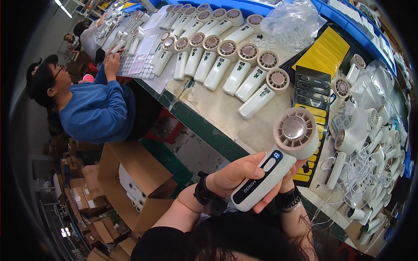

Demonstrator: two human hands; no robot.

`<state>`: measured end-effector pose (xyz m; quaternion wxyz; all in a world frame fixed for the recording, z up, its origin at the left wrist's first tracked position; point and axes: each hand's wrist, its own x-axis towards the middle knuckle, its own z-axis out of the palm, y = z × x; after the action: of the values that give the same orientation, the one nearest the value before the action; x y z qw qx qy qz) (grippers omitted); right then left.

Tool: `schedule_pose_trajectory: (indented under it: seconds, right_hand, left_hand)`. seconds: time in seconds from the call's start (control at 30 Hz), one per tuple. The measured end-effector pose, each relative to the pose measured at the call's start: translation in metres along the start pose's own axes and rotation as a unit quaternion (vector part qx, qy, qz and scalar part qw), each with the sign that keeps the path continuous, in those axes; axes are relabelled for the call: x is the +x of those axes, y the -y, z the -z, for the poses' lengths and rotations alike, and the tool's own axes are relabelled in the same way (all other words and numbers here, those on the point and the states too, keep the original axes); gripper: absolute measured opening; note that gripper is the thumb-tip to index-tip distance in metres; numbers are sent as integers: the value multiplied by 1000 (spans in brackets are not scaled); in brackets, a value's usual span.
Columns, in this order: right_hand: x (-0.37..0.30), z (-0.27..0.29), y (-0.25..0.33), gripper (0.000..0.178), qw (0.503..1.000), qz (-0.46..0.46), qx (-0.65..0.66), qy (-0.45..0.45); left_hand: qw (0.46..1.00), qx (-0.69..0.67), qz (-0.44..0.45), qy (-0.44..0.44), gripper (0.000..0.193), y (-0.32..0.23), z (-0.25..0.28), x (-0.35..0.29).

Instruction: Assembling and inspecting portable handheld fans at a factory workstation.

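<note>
I hold a white handheld fan with a round beige head above the table's near edge. Its handle carries a black front panel, where a small display is lit. My left hand is closed around the handle from the left, its thumb lying on the panel near the oval button. From behind and the right, my right hand grips the handle too; some of its fingers are hidden. Beyond the fan lies a sheet of black panel stickers on yellow backing, partly peeled. Rows of similar fans without black panels lie farther off.
Fans tangled with white cables crowd the table's right side. Yellow sheets and clear plastic bags lie at the back. An open cardboard box stands lower left. A co-worker in a blue top sits at the left.
</note>
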<state>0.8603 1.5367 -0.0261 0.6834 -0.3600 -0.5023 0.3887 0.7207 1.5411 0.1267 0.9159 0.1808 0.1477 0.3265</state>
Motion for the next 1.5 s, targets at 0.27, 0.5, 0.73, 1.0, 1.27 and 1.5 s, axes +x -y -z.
schedule_pose_trajectory:
  seconds: [0.27, 0.5, 0.73, 1.0, 1.27, 1.5]
  right_hand:
    - [41, -16, 23, 41, 988, 144, -60, 14]
    - [37, -16, 30, 27, 995, 85, -35, 33]
    - [48, -5, 56, 19, 981, 67, -150, 104]
    - [75, 66, 90, 43, 915, -29, -398, 54]
    - [61, 65, 88, 88, 818, -103, -551, 131]
    - [80, 71, 82, 92, 826, 10, -546, 141]
  left_hand:
    - [997, 22, -56, -41, 56, 8, 16, -9]
    - [967, 123, -181, -129, 52, 12, 50, -37]
    - [958, 125, -199, -165, 50, 14, 67, -55]
    - [968, 136, -155, -144, 45, 19, 74, -66]
    - [960, 172, -154, -157, 49, 26, 61, -63]
    - [956, 192, -167, -143, 49, 24, 56, -64]
